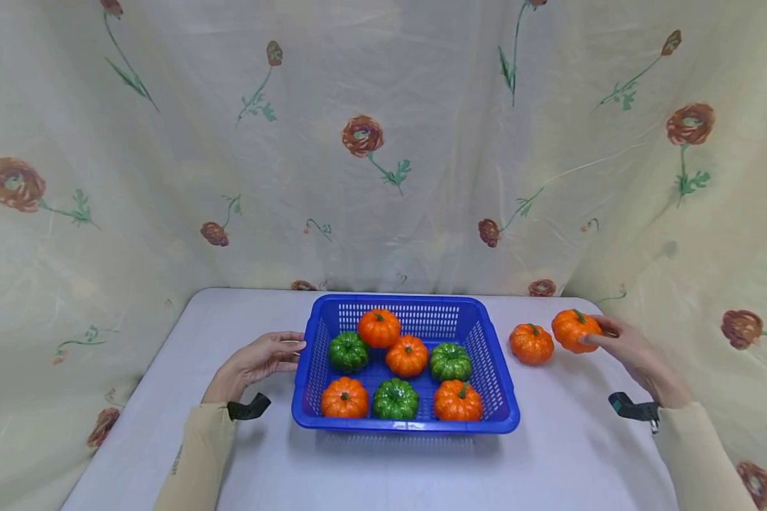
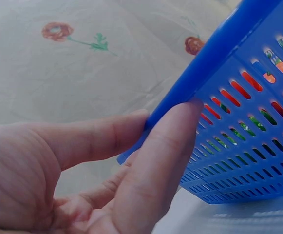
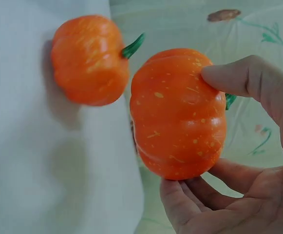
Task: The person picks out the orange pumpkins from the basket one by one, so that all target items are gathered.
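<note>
My left hand (image 1: pixel 265 358) is at the left side of a blue plastic basket (image 1: pixel 405 426), its thumb and fingers pinching the rim (image 2: pixel 195 80). Inside the basket sit several small orange pumpkins (image 1: pixel 345 399) and three green pumpkins (image 1: pixel 395 399). On the right, my right hand (image 1: pixel 639 358) grips an orange pumpkin (image 3: pixel 178 117) between thumb and fingertips, held above the table with its shadow below. Another orange pumpkin (image 1: pixel 531 344) rests on the table between the held one and the basket.
A white-covered table (image 1: pixel 409 475) bears the basket. Behind it and along both sides hangs a pale curtain (image 1: pixel 422 213) with printed red flowers. Black straps (image 1: pixel 249 407) circle both wrists.
</note>
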The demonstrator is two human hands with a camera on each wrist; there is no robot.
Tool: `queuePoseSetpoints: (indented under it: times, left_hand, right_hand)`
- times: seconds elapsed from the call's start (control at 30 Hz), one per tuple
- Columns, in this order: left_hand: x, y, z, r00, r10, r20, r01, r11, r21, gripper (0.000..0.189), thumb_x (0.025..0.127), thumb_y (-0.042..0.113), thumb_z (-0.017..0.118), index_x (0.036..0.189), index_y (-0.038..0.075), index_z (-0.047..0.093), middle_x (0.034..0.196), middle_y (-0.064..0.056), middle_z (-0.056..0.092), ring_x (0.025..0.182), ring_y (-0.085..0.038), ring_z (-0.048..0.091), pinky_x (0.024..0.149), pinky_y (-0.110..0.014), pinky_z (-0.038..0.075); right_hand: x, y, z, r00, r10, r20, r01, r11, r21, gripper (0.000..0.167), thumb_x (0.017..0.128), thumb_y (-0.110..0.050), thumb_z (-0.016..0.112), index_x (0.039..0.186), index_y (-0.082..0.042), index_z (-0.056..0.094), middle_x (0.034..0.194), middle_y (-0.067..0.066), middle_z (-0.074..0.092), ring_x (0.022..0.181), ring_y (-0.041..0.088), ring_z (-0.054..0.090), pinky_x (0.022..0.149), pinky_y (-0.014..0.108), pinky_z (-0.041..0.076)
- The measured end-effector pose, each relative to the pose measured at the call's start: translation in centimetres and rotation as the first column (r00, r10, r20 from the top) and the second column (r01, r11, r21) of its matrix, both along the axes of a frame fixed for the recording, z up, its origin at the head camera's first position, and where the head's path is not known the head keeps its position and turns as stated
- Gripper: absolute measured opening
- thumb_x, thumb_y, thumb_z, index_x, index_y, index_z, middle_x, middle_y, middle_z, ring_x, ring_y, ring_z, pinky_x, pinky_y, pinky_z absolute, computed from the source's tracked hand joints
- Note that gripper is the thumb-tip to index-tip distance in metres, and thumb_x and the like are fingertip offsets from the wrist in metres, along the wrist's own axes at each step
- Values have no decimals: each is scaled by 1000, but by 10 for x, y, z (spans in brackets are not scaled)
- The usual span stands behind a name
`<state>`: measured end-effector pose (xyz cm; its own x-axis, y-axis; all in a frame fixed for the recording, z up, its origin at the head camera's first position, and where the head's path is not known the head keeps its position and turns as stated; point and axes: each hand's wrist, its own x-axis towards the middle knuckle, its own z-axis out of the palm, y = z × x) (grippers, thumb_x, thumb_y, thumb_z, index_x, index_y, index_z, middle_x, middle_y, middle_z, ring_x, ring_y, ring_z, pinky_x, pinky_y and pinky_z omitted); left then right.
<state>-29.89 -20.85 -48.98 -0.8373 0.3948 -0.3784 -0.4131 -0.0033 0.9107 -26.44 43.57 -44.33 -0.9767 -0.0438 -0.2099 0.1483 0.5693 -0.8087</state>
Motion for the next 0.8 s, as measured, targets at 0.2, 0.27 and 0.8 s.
queuePoseSetpoints:
  times: [0.2, 0.27, 0.8]
  left_hand:
    - [-1, -1, 1, 1000, -3, -1, 3, 1000, 7, 49, 95, 14, 61, 136, -3, 40, 102, -6, 67, 90, -17, 68, 78, -29, 60]
    - [-1, -1, 2, 1000, -5, -3, 5, 1000, 6, 49, 95, 14, 60, 136, -3, 40, 102, -5, 67, 89, -17, 68, 77, -29, 60]
    - [1, -2, -1, 1000, -6, -7, 7, 999, 33, 45, 96, 13, 59, 134, -3, 42, 100, -5, 68, 85, -16, 69, 75, -28, 60]
  right_hand:
    - [-8, 19, -28, 999, -44, 18, 44, 999, -7, 85, 97, -40, 56, 149, 11, 13, 151, 37, 14, 132, 52, 20, 109, 71, 21]
    - [-10, 23, -39, 998, -62, 26, 62, 998, -17, 86, 96, -40, 56, 149, 10, 11, 152, 36, 11, 135, 52, 17, 110, 70, 19]
    - [-9, 17, -64, 996, -81, 25, 81, 997, -3, 85, 96, -36, 58, 151, 7, 8, 153, 36, 7, 137, 53, 14, 110, 70, 21]
